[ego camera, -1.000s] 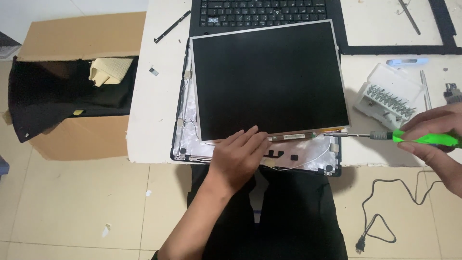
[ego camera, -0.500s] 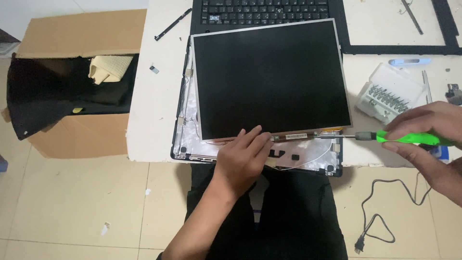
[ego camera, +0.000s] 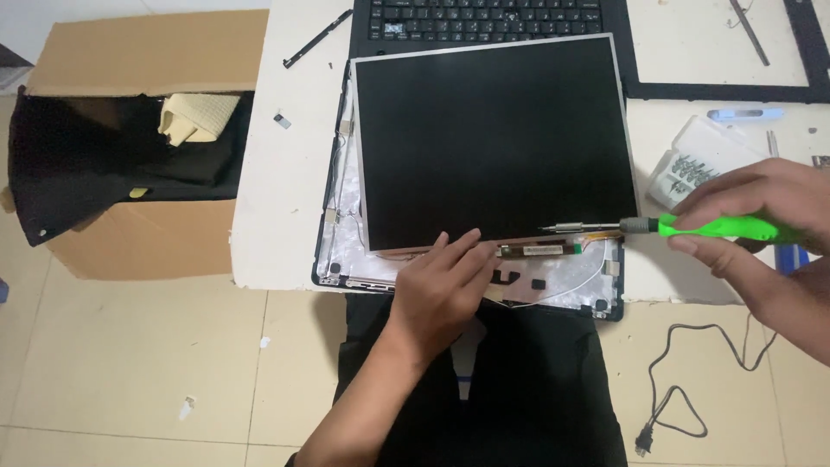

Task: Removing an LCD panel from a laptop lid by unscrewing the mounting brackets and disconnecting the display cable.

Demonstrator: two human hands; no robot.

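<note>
Left hand (ego camera: 441, 285) lies flat, fingers spread open, on the LCD panel's (ego camera: 493, 143) lower edge, pinning it to the lid shell (ego camera: 341, 259) so it won't slide. Inverter strip (ego camera: 538, 251) is exposed just right of my fingertips. Right hand (ego camera: 761, 225) is closed round the green screwdriver (ego camera: 666, 227), shaft level, tip at the panel's bottom-right corner w/ the bit case (ego camera: 692, 160) close by.

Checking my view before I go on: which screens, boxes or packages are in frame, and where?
Screen panel: black rectangle, dark, lying on the open laptop lid, centre.
Cardboard box: brown, open, on the floor left of the table.
Bit case: clear plastic, right, behind the green screwdriver held by the right hand.
</note>
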